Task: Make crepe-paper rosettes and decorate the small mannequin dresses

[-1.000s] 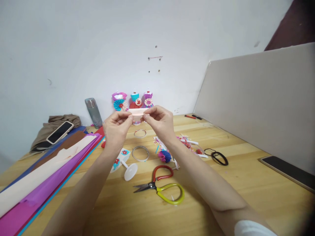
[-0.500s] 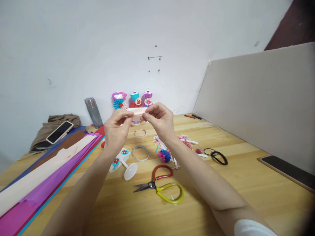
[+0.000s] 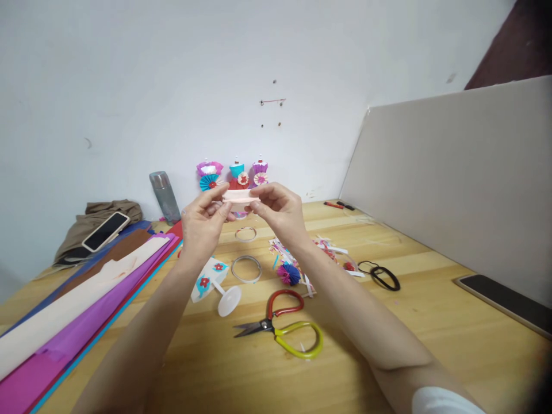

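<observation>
A short pale-pink strip of paper [image 3: 240,196], folded along its length, is held up level above the table. My left hand [image 3: 202,217] pinches its left end between thumb and fingers. At the right end, my right hand [image 3: 279,211] grips it the same way. Behind the strip stand small dress-shaped paper figures, one with a blue pleated fan [image 3: 210,182], one with a red skirt and one in purple [image 3: 259,168]. Scissors [image 3: 264,326] with one red and one yellow handle lie below, blades apart.
Coloured paper sheets [image 3: 81,305] are layered at left, near a phone [image 3: 105,231] and a bottle [image 3: 164,196]. Tape rings [image 3: 246,269], a white stand [image 3: 228,301], a pom-pom [image 3: 288,274] and paper scraps lie mid-table. Another phone [image 3: 504,302] and a black band [image 3: 384,277] are right.
The fingers of both hands have shifted along the strip's ends, with more of its folded length showing between them. The things on the table have stayed put.
</observation>
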Motion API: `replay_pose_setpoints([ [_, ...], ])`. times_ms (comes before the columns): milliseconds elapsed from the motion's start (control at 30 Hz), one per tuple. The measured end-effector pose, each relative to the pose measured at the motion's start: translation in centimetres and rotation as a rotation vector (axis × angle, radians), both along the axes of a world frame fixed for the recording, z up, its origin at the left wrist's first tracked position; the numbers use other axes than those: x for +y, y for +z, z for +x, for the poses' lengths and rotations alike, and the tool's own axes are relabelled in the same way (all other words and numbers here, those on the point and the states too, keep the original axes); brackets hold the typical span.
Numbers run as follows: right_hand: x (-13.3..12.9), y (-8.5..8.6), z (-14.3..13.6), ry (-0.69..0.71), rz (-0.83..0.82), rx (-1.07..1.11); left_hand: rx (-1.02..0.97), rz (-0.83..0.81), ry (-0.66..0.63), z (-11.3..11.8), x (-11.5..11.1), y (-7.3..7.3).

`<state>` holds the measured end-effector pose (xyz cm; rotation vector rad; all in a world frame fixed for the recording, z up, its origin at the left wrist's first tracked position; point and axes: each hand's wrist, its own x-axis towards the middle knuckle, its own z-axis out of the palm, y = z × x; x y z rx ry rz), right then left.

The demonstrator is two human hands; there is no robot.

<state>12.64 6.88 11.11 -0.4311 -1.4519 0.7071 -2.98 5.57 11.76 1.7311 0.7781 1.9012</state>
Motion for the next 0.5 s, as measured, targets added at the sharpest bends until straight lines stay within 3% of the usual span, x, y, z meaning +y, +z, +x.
replay_pose_setpoints([
  [500,-0.17,-0.16,-0.76,-0.123,0.029,0.063,-0.042,-0.044,-0.090,0.63,-0.28,-0.16],
])
